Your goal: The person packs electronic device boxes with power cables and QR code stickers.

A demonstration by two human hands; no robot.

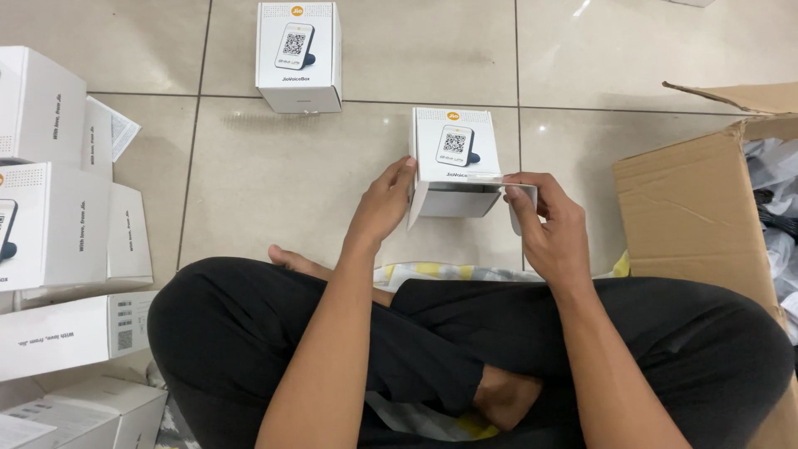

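Crossed legs (pixel 465 349) fill the foreground, and above them on the tile floor (pixel 249 175) the left hand (pixel 381 206) clasps the side of a small white box (pixel 455 162) while the right hand (pixel 550 229) pinches its open flap (pixel 519 195), apparently mid-closing.

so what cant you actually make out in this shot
All in the head view:
- Inside of the small white box: its open flap, the left hand and the right hand block it.
- Contents of the brown carton: cut off by the right edge, only crumpled plastic shows.
- Stacked white boxes: cut off by the left edge, so no count.
- Second white box on the floor: whether sealed, unclear.
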